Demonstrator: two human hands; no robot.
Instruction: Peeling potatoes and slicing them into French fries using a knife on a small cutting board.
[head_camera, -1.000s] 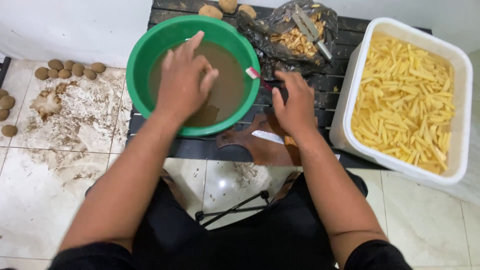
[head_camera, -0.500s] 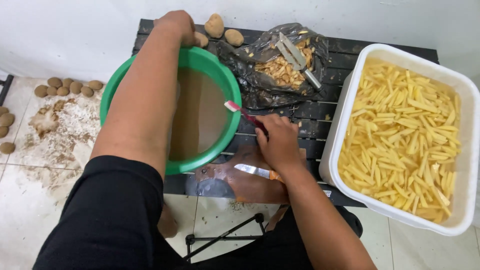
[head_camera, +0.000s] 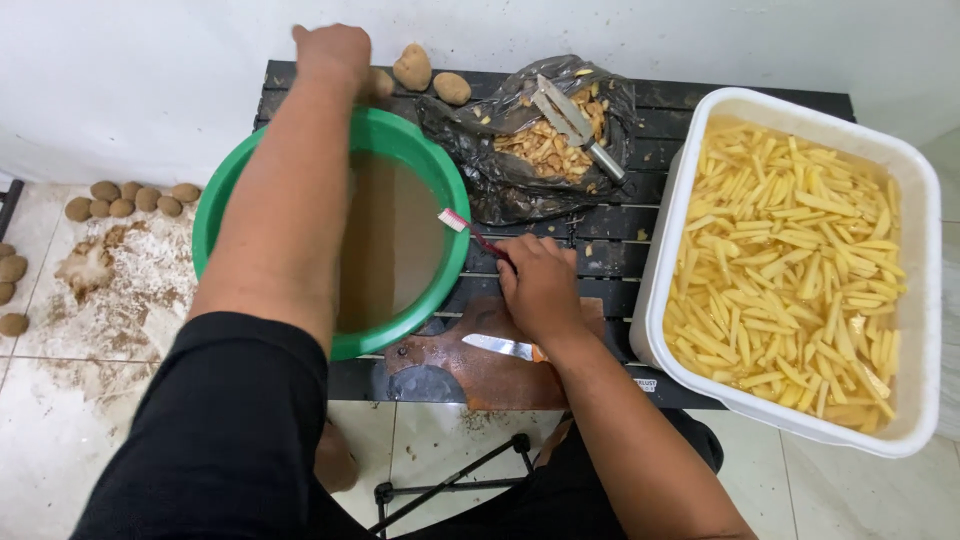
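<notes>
Left hand (head_camera: 333, 52) now reaching past the green plastic basin (head_camera: 440, 190), closing on a brown potato (head_camera: 378, 82); right hand (head_camera: 540, 285) still gripping the red-handled toothbrush (head_camera: 470, 232).

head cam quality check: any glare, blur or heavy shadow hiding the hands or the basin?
Head view: even, soft light, no hard shadows. Left hand at the potatoes and right hand on the toothbrush are sharp, no motion smear. The murky water in the green basin hides what lies under it. Mild sheen on the black bag and the knife blade. Slight wide-angle bowing at the edges.
</notes>
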